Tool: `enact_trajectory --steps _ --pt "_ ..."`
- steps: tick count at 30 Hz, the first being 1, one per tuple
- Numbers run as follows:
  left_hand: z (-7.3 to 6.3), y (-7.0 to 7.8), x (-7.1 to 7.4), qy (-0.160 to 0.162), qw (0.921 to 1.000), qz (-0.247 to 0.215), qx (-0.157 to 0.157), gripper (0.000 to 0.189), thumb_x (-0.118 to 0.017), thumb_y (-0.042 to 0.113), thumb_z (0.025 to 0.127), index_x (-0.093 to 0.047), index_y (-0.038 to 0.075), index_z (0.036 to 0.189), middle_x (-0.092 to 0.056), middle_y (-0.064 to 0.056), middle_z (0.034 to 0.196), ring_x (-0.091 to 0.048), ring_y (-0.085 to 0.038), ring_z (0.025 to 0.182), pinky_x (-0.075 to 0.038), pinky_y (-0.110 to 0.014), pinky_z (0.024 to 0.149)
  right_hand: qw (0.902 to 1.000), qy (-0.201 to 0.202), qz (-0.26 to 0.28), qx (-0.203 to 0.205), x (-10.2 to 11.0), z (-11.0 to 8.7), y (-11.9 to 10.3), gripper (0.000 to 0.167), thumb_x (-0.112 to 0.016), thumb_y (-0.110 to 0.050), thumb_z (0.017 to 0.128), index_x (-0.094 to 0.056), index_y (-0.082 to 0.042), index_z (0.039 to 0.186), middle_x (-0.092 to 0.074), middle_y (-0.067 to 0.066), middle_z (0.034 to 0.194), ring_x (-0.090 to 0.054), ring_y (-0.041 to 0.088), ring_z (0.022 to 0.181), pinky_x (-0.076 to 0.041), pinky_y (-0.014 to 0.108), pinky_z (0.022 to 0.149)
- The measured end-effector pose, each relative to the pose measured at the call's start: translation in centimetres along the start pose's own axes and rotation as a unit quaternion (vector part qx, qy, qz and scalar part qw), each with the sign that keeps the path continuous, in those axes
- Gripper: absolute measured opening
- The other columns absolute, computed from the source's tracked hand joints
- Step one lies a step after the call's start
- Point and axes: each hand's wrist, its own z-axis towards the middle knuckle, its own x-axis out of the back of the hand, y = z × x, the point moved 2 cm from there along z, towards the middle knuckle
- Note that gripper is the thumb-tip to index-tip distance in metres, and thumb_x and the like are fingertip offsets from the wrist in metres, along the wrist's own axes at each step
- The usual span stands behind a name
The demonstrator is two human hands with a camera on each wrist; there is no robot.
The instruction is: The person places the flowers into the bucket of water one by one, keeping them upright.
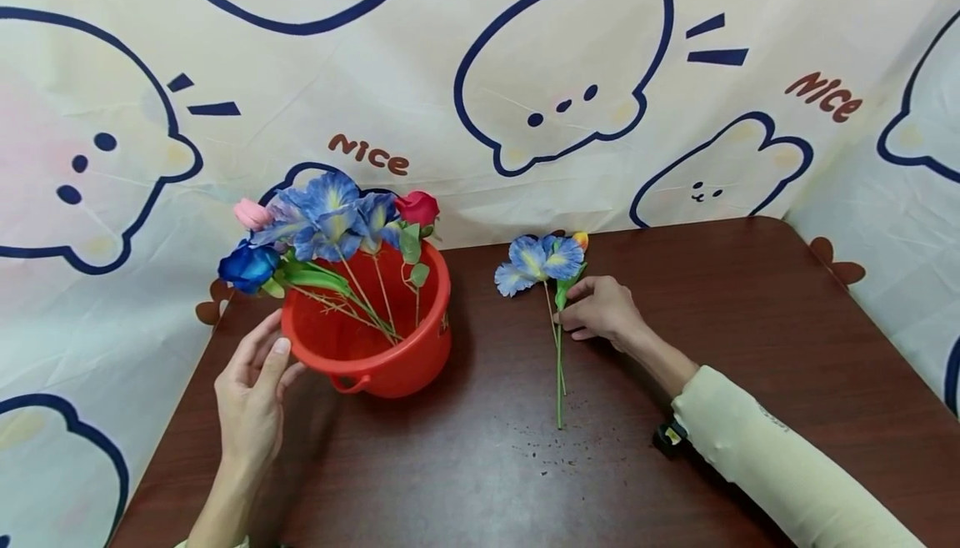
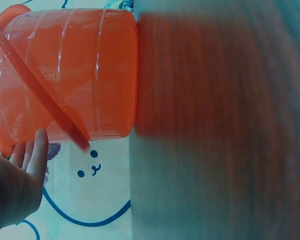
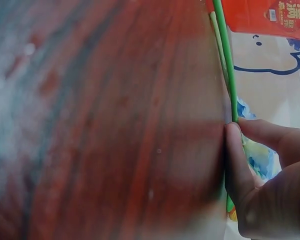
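On the left of the table stands a red plastic bucket (image 1: 405,369), with several artificial flowers leaning in it: blue irises (image 1: 326,218), a blue rose (image 1: 249,266), a red rose (image 1: 417,208) and a pink bud (image 1: 252,214). My left hand (image 1: 255,389) touches the bucket's left side near the rim, its fingers fairly straight in the left wrist view. Right of the bucket, my right hand (image 1: 600,310) pinches a green flower stem (image 3: 229,65) between thumb and forefinger, low at the tabletop. A blue iris (image 1: 540,260) and an orange-yellow bud (image 1: 581,240) top the stems there.
Small dark crumbs (image 1: 551,454) are scattered on the brown table (image 1: 750,348) below the stems. A cartoon-printed cloth (image 1: 420,98) hangs behind the table and along its sides. The bucket's red handle (image 2: 45,95) hangs down its outside.
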Motion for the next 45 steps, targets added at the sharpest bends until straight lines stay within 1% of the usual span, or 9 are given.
enact_trajectory --steps 4,8,11,18,25,32,38,42,45 --pt "0.0 0.0 0.0 -0.001 1.0 0.006 0.002 0.044 -0.056 0.001 0.109 -0.056 0.0 0.153 -0.073 -0.004 0.139 -0.078 -0.011 0.112 -0.065 -0.023 0.083 0.9999 0.002 0.007 -0.014 0.0 0.1 0.1 0.043 -0.085 -0.003 0.087 -0.066 0.004 0.125 -0.078 0.016 0.096 -0.08 0.016 0.076 -0.069 0.034 0.07" --pt "0.0 0.1 0.0 -0.001 1.0 0.006 0.002 0.044 -0.057 0.001 0.109 -0.056 0.0 0.153 -0.073 -0.004 0.139 -0.078 -0.011 0.112 -0.065 -0.023 0.083 0.9998 0.006 -0.005 -0.016 0.0 0.2 0.0 0.048 -0.089 -0.009 0.086 -0.065 0.004 0.126 -0.081 0.017 0.096 -0.081 0.017 0.076 -0.069 0.034 0.069" --pt "0.0 0.1 0.1 0.001 1.0 0.006 0.002 0.044 -0.057 0.001 0.109 -0.057 0.001 0.153 -0.073 -0.004 0.139 -0.078 -0.011 0.112 -0.065 -0.023 0.083 0.9997 0.011 -0.018 -0.011 0.0 0.2 -0.2 0.053 -0.092 -0.014 0.084 -0.065 0.004 0.125 -0.082 0.018 0.094 -0.081 0.017 0.075 -0.069 0.035 0.067" --pt "0.0 0.2 0.2 0.001 1.0 0.008 0.002 0.044 -0.057 0.001 0.109 -0.056 0.001 0.153 -0.073 -0.003 0.139 -0.078 -0.011 0.113 -0.065 -0.023 0.083 0.9997 0.018 -0.014 -0.005 -0.3 0.2 -0.4 0.053 -0.091 -0.01 0.084 -0.063 0.005 0.126 -0.082 0.018 0.093 -0.082 0.016 0.074 -0.068 0.032 0.066" --pt "0.0 0.2 0.3 0.007 0.9999 0.006 0.007 0.045 -0.057 0.002 0.109 -0.055 0.0 0.153 -0.073 -0.003 0.138 -0.078 -0.011 0.112 -0.065 -0.023 0.083 0.9998 0.019 -0.007 -0.003 -0.5 0.2 -0.4 0.048 -0.086 -0.006 0.087 -0.062 0.005 0.127 -0.082 0.019 0.094 -0.081 0.016 0.073 -0.069 0.032 0.067" --pt "0.0 0.1 0.2 0.006 0.9999 0.013 0.008 0.044 -0.057 0.003 0.109 -0.056 0.0 0.153 -0.073 -0.002 0.138 -0.078 -0.01 0.111 -0.065 -0.022 0.083 0.9997 0.009 0.014 -0.016 0.4 0.1 0.0 0.048 -0.079 -0.008 0.09 -0.063 0.004 0.134 -0.08 0.019 0.1 -0.079 0.015 0.076 -0.069 0.032 0.07" --pt "0.0 0.1 0.1 0.004 0.9999 0.015 0.003 0.045 -0.057 0.002 0.109 -0.054 -0.002 0.153 -0.073 -0.002 0.138 -0.078 -0.01 0.11 -0.065 -0.022 0.082 0.9989 0.007 0.047 -0.003 1.6 -0.4 0.0 0.044 -0.074 -0.008 0.095 -0.065 0.007 0.136 -0.079 0.017 0.109 -0.079 0.015 0.085 -0.069 0.032 0.075" --pt "0.0 0.1 0.1 0.005 0.9999 0.016 0.004 0.044 -0.057 0.002 0.109 -0.055 -0.001 0.153 -0.073 -0.002 0.138 -0.078 -0.009 0.111 -0.065 -0.022 0.082 0.9974 0.006 0.071 0.01 2.3 -0.9 -0.4 0.048 -0.071 -0.007 0.097 -0.061 0.01 0.141 -0.078 0.017 0.111 -0.078 0.015 0.089 -0.069 0.031 0.077" --pt "0.0 0.1 0.1 0.005 0.9998 0.017 0.005 0.045 -0.057 0.003 0.109 -0.055 -0.001 0.153 -0.072 -0.001 0.139 -0.078 -0.009 0.111 -0.065 -0.022 0.083 0.9956 0.004 0.093 0.011 3.0 -1.2 -0.5 0.052 -0.07 -0.006 0.098 -0.056 0.011 0.146 -0.078 0.016 0.111 -0.078 0.012 0.087 -0.068 0.03 0.078"
